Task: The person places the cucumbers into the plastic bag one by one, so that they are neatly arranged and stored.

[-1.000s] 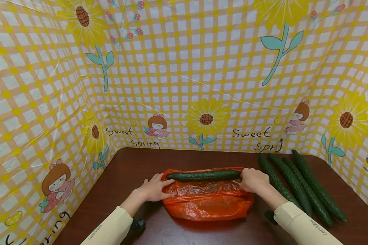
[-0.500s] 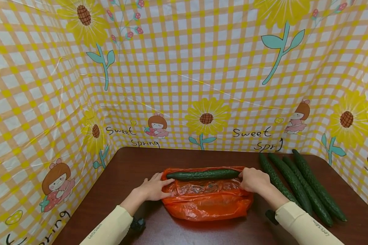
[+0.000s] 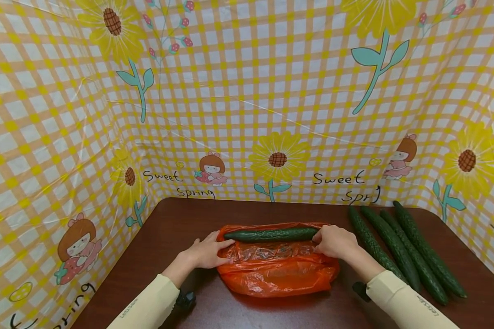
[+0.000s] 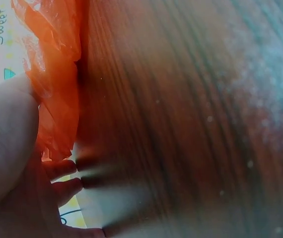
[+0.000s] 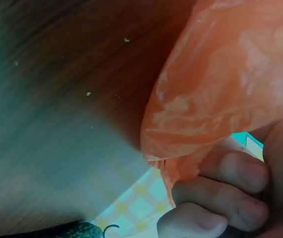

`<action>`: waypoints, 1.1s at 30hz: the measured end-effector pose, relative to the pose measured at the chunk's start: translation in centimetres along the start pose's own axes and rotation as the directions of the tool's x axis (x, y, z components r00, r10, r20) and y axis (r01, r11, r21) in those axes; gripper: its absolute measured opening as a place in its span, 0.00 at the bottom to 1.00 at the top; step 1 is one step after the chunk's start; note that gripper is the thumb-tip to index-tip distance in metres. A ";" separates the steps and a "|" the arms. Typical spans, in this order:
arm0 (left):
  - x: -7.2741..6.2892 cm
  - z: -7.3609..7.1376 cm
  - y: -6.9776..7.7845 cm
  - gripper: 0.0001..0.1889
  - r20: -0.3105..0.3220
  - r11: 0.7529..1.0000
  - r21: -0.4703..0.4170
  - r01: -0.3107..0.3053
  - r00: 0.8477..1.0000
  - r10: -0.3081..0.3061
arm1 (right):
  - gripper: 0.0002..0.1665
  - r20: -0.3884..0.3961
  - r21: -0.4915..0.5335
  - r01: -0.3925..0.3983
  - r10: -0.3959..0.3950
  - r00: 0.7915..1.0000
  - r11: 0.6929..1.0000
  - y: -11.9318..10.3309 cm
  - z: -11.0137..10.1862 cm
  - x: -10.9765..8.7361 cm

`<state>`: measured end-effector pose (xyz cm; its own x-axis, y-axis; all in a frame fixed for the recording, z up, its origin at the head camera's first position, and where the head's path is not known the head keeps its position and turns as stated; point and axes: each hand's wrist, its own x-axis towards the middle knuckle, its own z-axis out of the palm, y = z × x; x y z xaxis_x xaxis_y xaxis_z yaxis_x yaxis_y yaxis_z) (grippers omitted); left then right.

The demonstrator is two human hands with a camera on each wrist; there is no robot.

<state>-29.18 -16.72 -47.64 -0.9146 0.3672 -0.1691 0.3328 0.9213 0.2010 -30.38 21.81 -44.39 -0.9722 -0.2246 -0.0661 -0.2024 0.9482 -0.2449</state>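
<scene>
A dark green cucumber lies lengthwise in the mouth of a crumpled orange plastic bag on the table. My left hand rests against the bag's left end, fingers spread and fairly straight, index finger and thumb on the plastic. In the left wrist view, the bag stands between the thumb side and the fingertips. My right hand is at the cucumber's right end, index finger and thumb closed about its tip, which they hide. The right wrist view shows its other fingers curled beside the bag.
Several cucumbers lie side by side on the right of the dark brown table, close to my right forearm. A checked sheet with flower prints rises behind and at both sides. Small crumbs dot the tabletop.
My right hand has shifted slightly left, from the bag's right end onto the cucumber's tip. My left hand, the bag and the cucumber stay almost where they were.
</scene>
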 end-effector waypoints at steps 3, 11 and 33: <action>0.1 -0.1 0.0 0.36 0.000 1.000 -0.009 -0.003 1.000 0.003 | 0.24 0.016 -0.014 -0.007 0.007 1.000 1.000 -0.2 0.0 -0.2; 0.1 -0.4 0.2 0.39 -0.024 1.000 -0.018 0.003 1.000 -0.003 | 0.32 0.050 -0.016 -0.022 0.023 0.998 1.000 0.0 -0.1 -0.3; -0.1 0.3 -0.1 0.35 -0.051 0.998 -0.048 -0.041 0.998 0.038 | 0.27 -0.051 0.331 0.086 -0.073 0.996 0.940 2.2 -1.2 -2.9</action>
<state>-29.00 -16.82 -47.96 -0.9117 0.3954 -0.1117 0.3584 0.8983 0.2541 -28.16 24.79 -43.60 -0.9595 -0.2816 0.0017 -0.2350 0.7972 -0.5561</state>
